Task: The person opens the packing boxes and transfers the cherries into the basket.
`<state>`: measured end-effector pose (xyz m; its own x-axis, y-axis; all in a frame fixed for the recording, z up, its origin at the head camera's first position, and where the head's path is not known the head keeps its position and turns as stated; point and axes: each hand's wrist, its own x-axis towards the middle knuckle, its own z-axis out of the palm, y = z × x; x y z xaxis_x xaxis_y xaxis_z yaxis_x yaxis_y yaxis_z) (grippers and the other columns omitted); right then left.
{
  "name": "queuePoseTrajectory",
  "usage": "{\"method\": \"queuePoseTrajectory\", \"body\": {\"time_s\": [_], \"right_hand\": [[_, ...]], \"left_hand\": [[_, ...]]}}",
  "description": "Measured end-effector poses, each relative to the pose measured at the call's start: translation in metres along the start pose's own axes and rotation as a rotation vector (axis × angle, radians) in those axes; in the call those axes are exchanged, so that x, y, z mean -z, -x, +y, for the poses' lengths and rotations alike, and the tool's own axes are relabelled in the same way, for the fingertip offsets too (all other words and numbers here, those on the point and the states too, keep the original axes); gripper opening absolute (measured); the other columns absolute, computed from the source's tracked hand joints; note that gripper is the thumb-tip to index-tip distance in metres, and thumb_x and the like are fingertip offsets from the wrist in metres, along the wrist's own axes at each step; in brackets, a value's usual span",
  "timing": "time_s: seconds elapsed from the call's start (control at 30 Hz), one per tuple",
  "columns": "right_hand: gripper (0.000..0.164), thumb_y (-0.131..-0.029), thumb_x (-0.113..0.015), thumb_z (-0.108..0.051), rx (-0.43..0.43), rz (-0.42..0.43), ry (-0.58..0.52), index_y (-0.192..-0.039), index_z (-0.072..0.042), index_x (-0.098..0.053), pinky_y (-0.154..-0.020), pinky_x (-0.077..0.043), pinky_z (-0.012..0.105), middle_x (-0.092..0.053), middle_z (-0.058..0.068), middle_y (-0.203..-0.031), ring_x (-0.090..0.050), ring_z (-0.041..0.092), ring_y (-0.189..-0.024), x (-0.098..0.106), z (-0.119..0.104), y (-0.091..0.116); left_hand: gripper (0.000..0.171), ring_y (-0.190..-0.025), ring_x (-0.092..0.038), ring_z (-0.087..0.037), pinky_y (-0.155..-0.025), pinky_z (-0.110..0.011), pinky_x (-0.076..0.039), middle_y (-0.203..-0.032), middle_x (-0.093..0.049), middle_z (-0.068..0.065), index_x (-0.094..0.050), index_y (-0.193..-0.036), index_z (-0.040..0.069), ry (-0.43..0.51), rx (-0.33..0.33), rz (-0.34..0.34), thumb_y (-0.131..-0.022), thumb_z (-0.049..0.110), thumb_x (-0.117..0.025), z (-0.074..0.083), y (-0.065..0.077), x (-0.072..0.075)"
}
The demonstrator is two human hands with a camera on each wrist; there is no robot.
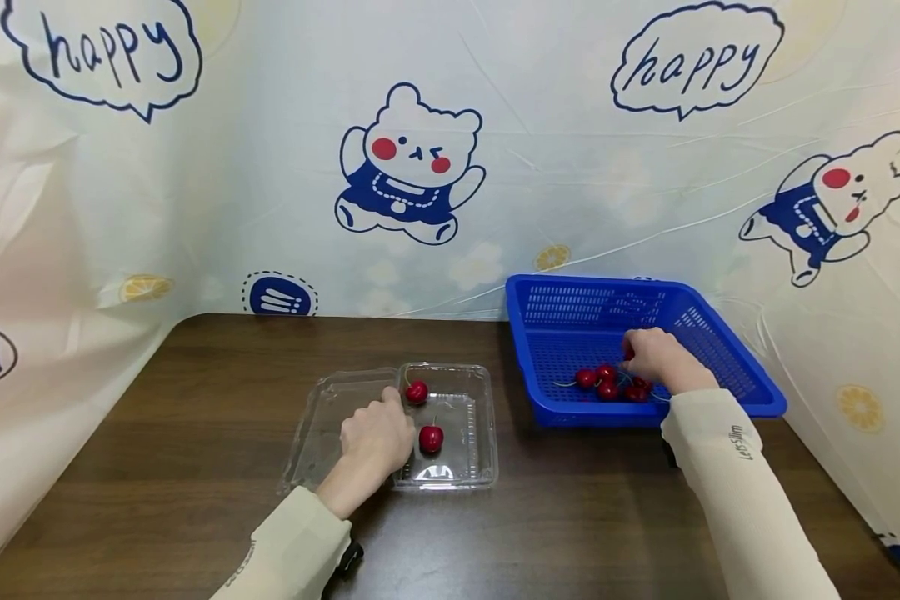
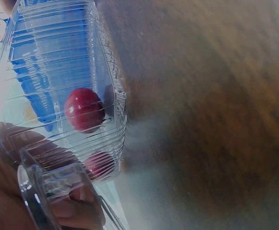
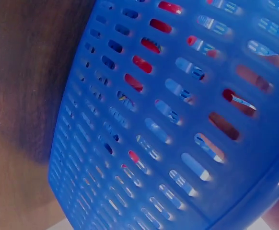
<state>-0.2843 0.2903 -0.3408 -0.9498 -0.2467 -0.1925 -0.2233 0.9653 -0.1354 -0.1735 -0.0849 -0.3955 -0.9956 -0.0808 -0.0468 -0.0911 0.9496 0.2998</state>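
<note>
A clear plastic clamshell box (image 1: 487,433) lies opened out on the table, its lid (image 1: 322,417) folded to the left. My left hand (image 1: 378,433) grips it at the hinge; the left wrist view shows fingers (image 2: 65,208) curled at the clear edge. Two red cherries sit in the box, one at the back (image 1: 416,392) and one nearer the front (image 1: 431,438). My right hand (image 1: 663,360) reaches into the blue basket (image 1: 525,358) and pinches a cherry (image 1: 629,353), partly hidden by the fingers. Several stemmed cherries (image 1: 607,389) lie below it.
The brown wooden table (image 1: 195,467) carries both containers, the basket at the right rear beside the box. A printed cloth (image 1: 570,150) hangs behind and along the sides. The basket's slotted wall (image 3: 144,120) fills most of the right wrist view.
</note>
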Motion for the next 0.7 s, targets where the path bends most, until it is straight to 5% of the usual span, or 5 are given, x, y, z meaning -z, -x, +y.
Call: {"method": "queuePoseTrajectory", "body": {"time_s": [0.7], "right_hand": [[0.045, -0.089, -0.067, -0.022, -0.063, -0.074, -0.021, -0.121, 0.008, -0.058, -0.086, -0.050, 0.063, -0.065, 0.032, -0.110, -0.062, 0.037, -0.088, -0.0030, 0.0030, 0.0026]], "left_hand": [[0.022, -0.072, -0.066, -0.043, -0.054, -0.052, -0.051, -0.083, -0.069, -0.025, -0.050, -0.093, -0.001, 0.000, 0.000, -0.007, -0.090, 0.021, -0.049, 0.0001, 0.0005, -0.0001]]}}
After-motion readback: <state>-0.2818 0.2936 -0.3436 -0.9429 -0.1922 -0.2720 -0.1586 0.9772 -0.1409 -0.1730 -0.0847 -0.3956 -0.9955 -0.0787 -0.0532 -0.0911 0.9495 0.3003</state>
